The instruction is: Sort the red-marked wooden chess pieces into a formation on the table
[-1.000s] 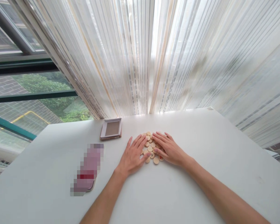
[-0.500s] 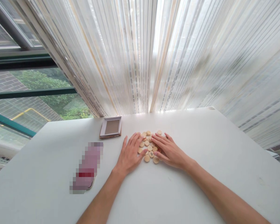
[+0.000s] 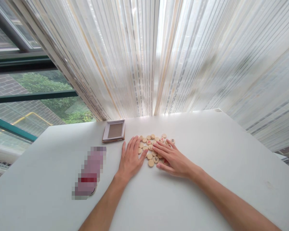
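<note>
The round wooden pieces (image 3: 151, 163) are lying in a loose, partly overlapping cluster on the white table (image 3: 207, 138), between your two hands and just in front of them. Most are showing plain pale faces, while a black-marked piece (image 3: 155, 159) is sitting near the front of the cluster, a red-marked piece (image 3: 148, 142) is facing up toward the back, and another dark-marked disc (image 3: 172, 141) is resting at the right edge, beyond your right fingers. Your right hand (image 3: 173, 159) is resting open, palm down, with its fingers stretching over the right part of the cluster and covering some pieces. Your left hand (image 3: 131, 157) is lying open too, palm down, its thumb reaching toward the pieces and its fingertips bordering their left side; neither hand is gripping anything. Left of the cluster, a shallow box (image 3: 106, 132) is standing near the table's far edge, and a pixelated purple object (image 3: 91, 166) is lying nearer to you, beside your left forearm. Behind the table, a striped curtain (image 3: 139, 57) is hanging, and at the far left a window is showing green bushes (image 3: 50, 83) and brickwork (image 3: 2, 85) outside.
</note>
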`<act>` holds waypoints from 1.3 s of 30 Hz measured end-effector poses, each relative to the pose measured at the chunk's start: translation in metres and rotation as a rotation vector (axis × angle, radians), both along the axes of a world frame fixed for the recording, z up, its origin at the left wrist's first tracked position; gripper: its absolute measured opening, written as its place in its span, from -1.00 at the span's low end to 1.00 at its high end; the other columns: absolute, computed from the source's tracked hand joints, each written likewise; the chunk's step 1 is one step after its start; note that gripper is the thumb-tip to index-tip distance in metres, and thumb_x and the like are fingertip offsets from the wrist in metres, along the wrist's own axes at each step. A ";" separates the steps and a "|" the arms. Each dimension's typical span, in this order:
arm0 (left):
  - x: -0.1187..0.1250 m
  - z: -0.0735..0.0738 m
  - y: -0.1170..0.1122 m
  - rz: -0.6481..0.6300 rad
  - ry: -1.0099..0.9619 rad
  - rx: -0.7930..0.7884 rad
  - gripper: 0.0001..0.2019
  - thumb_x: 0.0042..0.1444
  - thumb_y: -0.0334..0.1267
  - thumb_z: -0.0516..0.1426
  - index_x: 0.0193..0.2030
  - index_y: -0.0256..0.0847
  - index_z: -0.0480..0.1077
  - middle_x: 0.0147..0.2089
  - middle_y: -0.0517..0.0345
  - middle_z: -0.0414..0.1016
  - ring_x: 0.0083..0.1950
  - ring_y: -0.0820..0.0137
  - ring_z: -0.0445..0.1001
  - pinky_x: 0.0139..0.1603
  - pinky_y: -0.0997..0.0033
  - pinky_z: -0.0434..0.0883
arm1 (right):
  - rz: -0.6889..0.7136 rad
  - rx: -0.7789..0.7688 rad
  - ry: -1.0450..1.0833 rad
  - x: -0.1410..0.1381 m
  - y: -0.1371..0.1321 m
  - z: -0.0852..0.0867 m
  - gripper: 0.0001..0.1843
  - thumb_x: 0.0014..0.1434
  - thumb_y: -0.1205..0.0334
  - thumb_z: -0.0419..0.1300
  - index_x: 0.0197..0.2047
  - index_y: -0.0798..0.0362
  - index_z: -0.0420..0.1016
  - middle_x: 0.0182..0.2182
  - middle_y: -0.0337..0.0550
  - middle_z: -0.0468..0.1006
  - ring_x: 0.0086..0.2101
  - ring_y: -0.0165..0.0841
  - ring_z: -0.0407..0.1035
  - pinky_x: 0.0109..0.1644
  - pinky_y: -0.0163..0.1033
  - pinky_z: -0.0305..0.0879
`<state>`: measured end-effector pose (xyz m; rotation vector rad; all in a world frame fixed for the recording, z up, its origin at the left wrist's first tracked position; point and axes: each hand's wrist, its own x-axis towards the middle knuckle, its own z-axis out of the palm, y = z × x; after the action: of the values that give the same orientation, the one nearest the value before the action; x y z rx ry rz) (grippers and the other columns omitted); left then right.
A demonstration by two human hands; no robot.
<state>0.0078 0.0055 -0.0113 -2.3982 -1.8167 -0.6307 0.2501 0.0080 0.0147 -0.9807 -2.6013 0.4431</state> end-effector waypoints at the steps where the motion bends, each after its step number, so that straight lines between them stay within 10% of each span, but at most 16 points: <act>1: 0.000 0.000 0.000 0.008 0.005 -0.002 -0.46 0.38 0.00 -0.05 0.42 -0.14 0.09 0.44 -0.04 0.19 0.45 0.16 0.13 0.47 -0.10 0.00 | 0.005 -0.006 -0.003 0.000 0.000 0.000 -0.23 0.35 -0.09 0.09 0.49 -0.08 -0.08 0.41 -0.09 0.08 0.40 -0.08 -0.08 0.46 0.22 -0.33; 23: -0.003 0.003 0.001 -0.145 -0.001 -0.079 -0.40 0.39 0.03 -0.08 0.48 -0.15 -0.04 0.49 0.00 0.07 0.51 0.16 -0.02 0.47 -0.12 -0.02 | 0.077 -0.015 -0.005 -0.008 -0.009 0.004 -0.22 0.32 -0.19 0.07 0.47 -0.04 0.01 0.39 -0.06 0.17 0.40 -0.06 -0.11 0.46 0.21 -0.45; 39: -0.001 0.020 -0.009 -0.409 -0.068 -0.143 -0.62 0.30 -0.15 0.10 0.23 -0.04 0.34 0.47 0.13 0.14 0.50 0.16 0.02 0.49 -0.13 -0.05 | -0.076 0.199 0.166 0.014 0.008 -0.001 -0.71 0.31 0.09 0.18 0.06 -0.04 0.51 0.07 -0.02 0.55 0.19 -0.12 0.30 0.35 0.13 0.06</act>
<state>0.0071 -0.0031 0.0083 -2.9097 -1.4417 -0.6356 0.2644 0.0163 0.0134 -0.9293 -2.3971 0.2304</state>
